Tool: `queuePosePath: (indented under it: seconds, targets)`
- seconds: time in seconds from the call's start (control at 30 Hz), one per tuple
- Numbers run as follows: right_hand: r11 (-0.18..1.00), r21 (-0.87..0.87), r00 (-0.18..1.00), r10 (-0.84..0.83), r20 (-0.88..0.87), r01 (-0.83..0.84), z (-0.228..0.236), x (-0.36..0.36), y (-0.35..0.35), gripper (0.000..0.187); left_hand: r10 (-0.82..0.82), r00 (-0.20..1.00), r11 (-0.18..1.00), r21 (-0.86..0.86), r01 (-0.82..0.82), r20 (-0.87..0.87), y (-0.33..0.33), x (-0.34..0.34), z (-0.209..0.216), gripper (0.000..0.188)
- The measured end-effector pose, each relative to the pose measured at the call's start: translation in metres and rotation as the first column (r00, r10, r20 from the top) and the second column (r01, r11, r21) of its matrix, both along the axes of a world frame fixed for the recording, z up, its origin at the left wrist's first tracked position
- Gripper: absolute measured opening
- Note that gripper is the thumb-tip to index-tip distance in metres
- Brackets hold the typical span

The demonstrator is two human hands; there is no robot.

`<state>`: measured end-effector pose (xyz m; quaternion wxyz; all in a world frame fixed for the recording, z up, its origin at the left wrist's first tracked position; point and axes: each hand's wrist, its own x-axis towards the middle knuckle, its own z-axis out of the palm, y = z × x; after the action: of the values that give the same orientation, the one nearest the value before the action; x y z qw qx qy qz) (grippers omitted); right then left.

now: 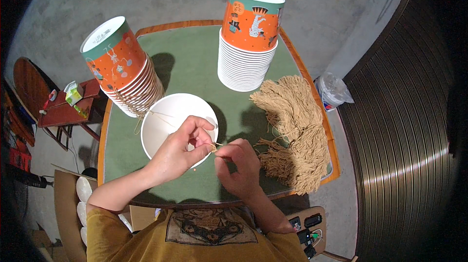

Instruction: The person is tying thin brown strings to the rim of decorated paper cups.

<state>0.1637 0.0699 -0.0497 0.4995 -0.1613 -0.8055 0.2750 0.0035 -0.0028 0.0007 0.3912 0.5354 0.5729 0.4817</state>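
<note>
My left hand (pixel 183 147) is closed, thumb and forefinger pinching a tan cord (pixel 213 148) that looks looped or knotted at the fingertips. Just beside it, my right hand (pixel 239 167) pinches the short end of the same cord. Both hands are over the near right side of a white paper bucket (pixel 152 135), its mouth facing up. A thin strand of cord (pixel 163 117) trails across the bucket's inside toward the left stack of orange-and-green paper buckets (pixel 117 62), where more cord hangs along the rims. To the right lies a large heap of tan cords (pixel 297 135).
A second upside-down stack of paper buckets (pixel 248 38) stands at the table's far right. The green tabletop (pixel 190 57) has a wooden edge. At left, a red bench (pixel 90 91) carries a tissue pack (pixel 73 93). A white pail (pixel 331 91) stands beyond the right edge.
</note>
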Motion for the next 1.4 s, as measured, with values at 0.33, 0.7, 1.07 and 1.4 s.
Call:
queuePosePath:
  seconds: [0.33,0.7,1.07,1.4]
  targets:
    - [0.98,-0.199,0.999,0.002,0.047,0.007,0.003,-0.001,-0.003,0.009,0.013,0.973,0.995,0.095,0.009,-0.23,-0.004,0.001,0.002,0.033]
    - [0.812,-0.567,0.987,0.158,-0.01,-0.136,0.002,0.002,0.0,0.005,0.064,0.783,0.927,0.327,0.183,-0.619,-0.005,0.006,0.008,0.031]
    - [0.698,-0.69,0.98,0.163,-0.11,-0.193,-0.005,0.002,0.0,0.005,-0.056,0.862,0.975,0.159,0.156,-0.504,-0.002,0.006,0.007,0.032]
    - [0.612,-0.763,0.976,0.178,-0.123,-0.208,-0.012,0.004,0.0,0.006,0.097,0.763,0.957,0.271,0.106,-0.639,-0.002,0.0,0.002,0.01]
